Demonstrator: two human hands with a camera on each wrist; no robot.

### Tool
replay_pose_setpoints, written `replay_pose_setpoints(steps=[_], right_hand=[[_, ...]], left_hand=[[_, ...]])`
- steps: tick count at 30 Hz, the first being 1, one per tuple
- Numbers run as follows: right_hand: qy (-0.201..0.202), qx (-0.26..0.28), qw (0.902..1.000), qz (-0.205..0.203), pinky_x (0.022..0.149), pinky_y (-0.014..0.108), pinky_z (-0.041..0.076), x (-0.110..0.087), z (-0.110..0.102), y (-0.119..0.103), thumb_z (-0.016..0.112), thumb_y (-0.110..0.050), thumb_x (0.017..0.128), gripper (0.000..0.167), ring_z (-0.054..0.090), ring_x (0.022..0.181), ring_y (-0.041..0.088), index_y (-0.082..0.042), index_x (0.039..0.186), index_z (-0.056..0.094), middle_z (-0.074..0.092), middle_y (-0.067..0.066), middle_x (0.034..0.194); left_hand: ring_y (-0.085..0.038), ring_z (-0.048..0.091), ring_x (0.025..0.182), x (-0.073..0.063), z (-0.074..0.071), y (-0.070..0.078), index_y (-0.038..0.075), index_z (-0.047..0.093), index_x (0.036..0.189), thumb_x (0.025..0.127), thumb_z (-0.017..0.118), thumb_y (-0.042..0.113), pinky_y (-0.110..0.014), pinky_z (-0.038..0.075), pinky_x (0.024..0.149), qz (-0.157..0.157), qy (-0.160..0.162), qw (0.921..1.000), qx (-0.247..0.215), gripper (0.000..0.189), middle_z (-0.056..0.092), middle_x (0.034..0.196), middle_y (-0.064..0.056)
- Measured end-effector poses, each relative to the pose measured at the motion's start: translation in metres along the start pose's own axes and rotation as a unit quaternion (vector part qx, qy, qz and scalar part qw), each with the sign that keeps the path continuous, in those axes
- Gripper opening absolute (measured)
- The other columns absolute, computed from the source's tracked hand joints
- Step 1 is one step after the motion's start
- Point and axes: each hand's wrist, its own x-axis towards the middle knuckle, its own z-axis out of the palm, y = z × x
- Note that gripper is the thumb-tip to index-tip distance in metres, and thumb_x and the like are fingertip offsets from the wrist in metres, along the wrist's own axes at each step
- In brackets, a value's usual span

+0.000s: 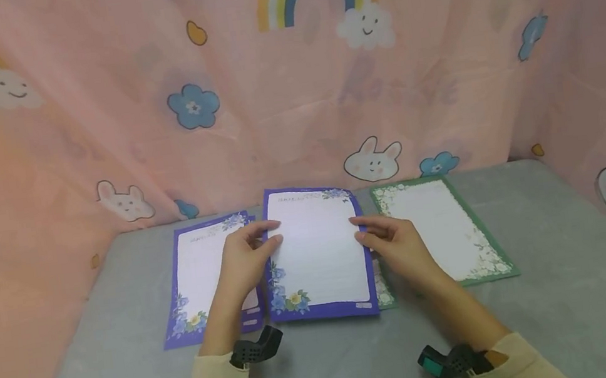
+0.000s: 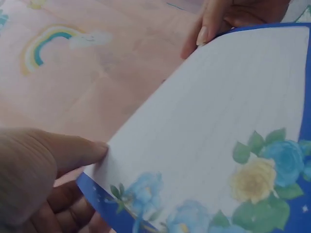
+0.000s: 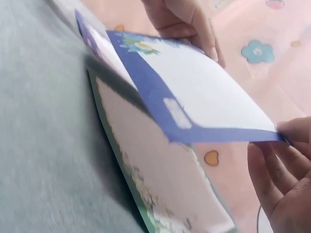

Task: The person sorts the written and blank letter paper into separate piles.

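Note:
A sheet of stationery paper with a purple-blue border and blue and yellow flowers is held up off the table in the head view. My left hand pinches its left edge between thumb and fingers. On the opposite edge my right hand pinches it the same way. In the left wrist view the left thumb lies on the printed face of the flowered sheet, which bends slightly. From the right wrist view, the raised sheet stands above a green-bordered sheet.
Purple-bordered sheets, overlapping, lie on the grey table at left, partly behind the left arm. At right lies a green-bordered sheet; a green-edged corner shows under the held paper. A pink printed curtain hangs behind.

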Motion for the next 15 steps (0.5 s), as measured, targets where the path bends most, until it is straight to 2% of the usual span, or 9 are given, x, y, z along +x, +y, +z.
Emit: replay_pose_setpoints(steps=[5, 10, 13, 15], right_hand=[[-0.010, 0.016, 0.9998, 0.007, 0.074, 0.028, 0.061, 0.001, 0.007, -0.009, 0.066, -0.022, 0.099, 0.037, 0.067, 0.089, 0.012, -0.011, 0.134, 0.066, 0.073, 0.017, 0.122], [-0.005, 0.000, 0.9999, -0.012, 0.075, 0.034, 0.062, 0.009, 0.024, -0.029, 0.065, -0.023, 0.099, 0.034, 0.071, 0.096, 0.019, -0.017, 0.133, 0.067, 0.073, 0.013, 0.120], [-0.008, 0.003, 0.9996, -0.028, 0.076, 0.037, 0.063, 0.015, 0.037, -0.043, 0.065, -0.021, 0.099, 0.033, 0.072, 0.095, 0.020, -0.019, 0.132, 0.067, 0.073, 0.010, 0.121], [-0.014, 0.008, 0.9990, -0.041, 0.074, 0.039, 0.063, 0.019, 0.047, -0.051, 0.064, -0.020, 0.099, 0.033, 0.073, 0.091, 0.019, -0.019, 0.132, 0.068, 0.073, 0.009, 0.122]], left_hand=[[-0.016, 0.046, 0.063, -0.006, -0.014, 0.010, 0.019, 0.072, 0.124, 0.094, 0.070, 0.024, -0.022, 0.039, 0.051, -0.003, 0.011, 0.9994, 0.034, 0.030, 0.066, 0.100, -0.009], [-0.016, 0.041, 0.056, -0.010, -0.034, 0.011, 0.020, 0.070, 0.127, 0.097, 0.067, 0.026, -0.024, 0.037, 0.047, -0.009, 0.031, 0.9983, 0.049, 0.031, 0.049, 0.071, -0.004], [-0.015, 0.039, 0.053, -0.011, -0.051, 0.009, 0.020, 0.070, 0.128, 0.097, 0.067, 0.027, -0.025, 0.036, 0.046, -0.014, 0.050, 0.9974, 0.049, 0.032, 0.039, 0.061, -0.001], [-0.015, 0.040, 0.053, -0.013, -0.062, 0.008, 0.020, 0.070, 0.129, 0.097, 0.067, 0.028, -0.026, 0.037, 0.046, -0.022, 0.072, 0.9958, 0.052, 0.033, 0.041, 0.060, 0.000]])
